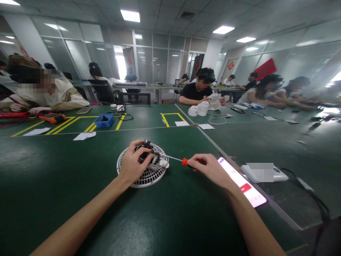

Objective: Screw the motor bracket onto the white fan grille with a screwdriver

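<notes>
A round white fan grille (146, 182) lies on the green table, with a dark motor assembly (147, 145) and bundled pale wires on top of it. My left hand (134, 161) is closed around the motor assembly from the left, its fingers over the top. In my right hand (209, 167) is a screwdriver (184, 162) with a red and black handle, held nearly level. Its thin shaft points left, and the tip reaches the right side of the motor assembly. The exact spot it touches is too small to make out.
A lit phone (243, 185) lies beside my right forearm, with a white device (266, 174) and black cable beyond it. Farther off are a blue bin (103, 121), paper slips and white housings (203, 108). Several people sit around the tables; one opposite holds a white fan part (214, 102).
</notes>
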A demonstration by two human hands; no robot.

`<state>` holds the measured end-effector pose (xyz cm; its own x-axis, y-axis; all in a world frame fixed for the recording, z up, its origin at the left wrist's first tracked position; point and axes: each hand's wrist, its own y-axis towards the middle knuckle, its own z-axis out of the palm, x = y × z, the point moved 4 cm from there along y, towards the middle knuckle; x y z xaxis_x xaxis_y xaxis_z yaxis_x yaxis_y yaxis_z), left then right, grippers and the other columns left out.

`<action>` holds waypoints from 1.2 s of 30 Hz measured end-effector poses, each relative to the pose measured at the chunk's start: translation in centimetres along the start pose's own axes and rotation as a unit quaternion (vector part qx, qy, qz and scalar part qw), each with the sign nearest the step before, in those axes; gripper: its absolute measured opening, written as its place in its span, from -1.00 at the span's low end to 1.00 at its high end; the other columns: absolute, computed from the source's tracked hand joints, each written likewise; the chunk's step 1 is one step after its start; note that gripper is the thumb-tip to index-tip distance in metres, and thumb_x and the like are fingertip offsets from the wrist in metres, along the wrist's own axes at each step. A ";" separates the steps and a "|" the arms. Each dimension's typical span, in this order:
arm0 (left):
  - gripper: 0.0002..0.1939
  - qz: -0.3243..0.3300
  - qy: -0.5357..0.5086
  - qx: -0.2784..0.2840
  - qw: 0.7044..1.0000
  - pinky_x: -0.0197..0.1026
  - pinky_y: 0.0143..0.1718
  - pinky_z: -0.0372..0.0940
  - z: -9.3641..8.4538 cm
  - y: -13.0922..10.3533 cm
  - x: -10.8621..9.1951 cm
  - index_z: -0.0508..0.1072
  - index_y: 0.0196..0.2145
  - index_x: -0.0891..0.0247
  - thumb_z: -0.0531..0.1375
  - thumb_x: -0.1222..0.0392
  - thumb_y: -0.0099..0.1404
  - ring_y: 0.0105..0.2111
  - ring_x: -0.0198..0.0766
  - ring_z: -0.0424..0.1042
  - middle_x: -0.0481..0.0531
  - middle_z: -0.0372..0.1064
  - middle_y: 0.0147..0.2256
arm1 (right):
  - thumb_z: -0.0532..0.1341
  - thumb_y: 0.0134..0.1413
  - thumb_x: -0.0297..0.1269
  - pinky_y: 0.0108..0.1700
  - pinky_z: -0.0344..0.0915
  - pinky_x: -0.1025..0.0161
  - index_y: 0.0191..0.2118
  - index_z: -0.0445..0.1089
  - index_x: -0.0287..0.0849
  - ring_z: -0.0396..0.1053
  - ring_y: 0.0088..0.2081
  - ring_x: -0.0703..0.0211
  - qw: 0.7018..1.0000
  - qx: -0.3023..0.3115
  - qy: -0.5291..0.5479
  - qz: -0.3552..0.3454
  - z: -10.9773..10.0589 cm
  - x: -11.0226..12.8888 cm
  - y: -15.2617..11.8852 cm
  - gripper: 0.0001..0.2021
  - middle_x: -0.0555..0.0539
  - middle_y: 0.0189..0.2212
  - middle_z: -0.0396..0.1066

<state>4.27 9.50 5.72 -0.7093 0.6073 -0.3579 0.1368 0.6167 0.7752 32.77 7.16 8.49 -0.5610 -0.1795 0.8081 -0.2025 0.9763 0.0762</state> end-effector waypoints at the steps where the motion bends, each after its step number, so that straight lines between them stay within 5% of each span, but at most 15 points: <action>1: -0.85 -0.001 -0.001 -0.001 1.000 0.13 0.16 0.42 0.0 0.0 0.0 0.56 -0.17 0.20 0.30 0.11 0.34 0.11 -0.04 0.43 0.14 0.33 0.08 | 0.27 0.15 0.00 -0.24 0.27 0.14 -0.37 0.59 -0.18 0.42 -0.35 0.09 1.000 0.001 0.000 0.001 0.0 0.0 0.0 -0.67 -0.07 -0.44 0.51; 21: -0.89 -0.037 -0.029 -0.034 0.998 0.18 0.16 0.41 0.3 -0.1 -0.4 0.58 -0.28 0.20 0.33 0.12 0.31 0.06 -0.04 0.47 0.12 0.40 0.06 | 0.27 0.16 0.04 -0.13 0.29 0.10 -0.35 0.57 -0.15 0.45 -0.28 0.06 1.000 -0.002 -0.013 -0.010 0.5 0.3 0.2 -0.67 -0.07 -0.39 0.53; 26: -0.90 -0.037 -0.030 -0.053 0.997 0.19 0.14 0.42 0.3 -0.2 -0.8 0.58 -0.31 0.21 0.34 0.14 0.27 0.06 -0.04 0.47 0.13 0.41 0.07 | 0.47 -0.11 -0.09 -0.10 0.34 0.09 -0.09 0.46 -0.10 0.47 -0.24 0.05 1.000 -0.010 0.002 -0.016 0.0 0.7 -0.1 -0.56 -0.01 -0.29 0.51; 31: -0.88 -0.041 -0.030 -0.065 0.997 0.23 0.17 0.40 0.4 -0.5 -0.6 0.58 -0.30 0.22 0.34 0.13 0.26 0.12 -0.01 0.44 0.15 0.33 0.17 | 0.46 -0.10 -0.09 -0.30 0.34 0.20 -0.31 0.43 -0.12 0.44 -0.33 0.13 1.000 0.018 0.001 -0.005 0.0 1.4 -0.3 -0.70 -0.02 -0.30 0.49; 36: -0.87 -0.039 -0.028 -0.068 0.997 0.23 0.18 0.40 0.5 -0.9 -0.5 0.57 -0.28 0.22 0.34 0.12 0.28 0.12 -0.02 0.43 0.14 0.28 0.18 | 0.25 0.16 0.13 -0.53 0.20 0.29 -0.39 0.46 -0.18 0.38 -0.52 0.22 0.996 0.052 0.028 0.060 0.7 0.1 0.1 -0.59 -0.02 -0.54 0.41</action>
<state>4.89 8.91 4.98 -0.6736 0.5898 -0.4454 -0.0143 0.5922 0.8057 32.12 7.19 8.16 -0.5418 -0.0524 0.8388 -0.2209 0.9718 -0.0819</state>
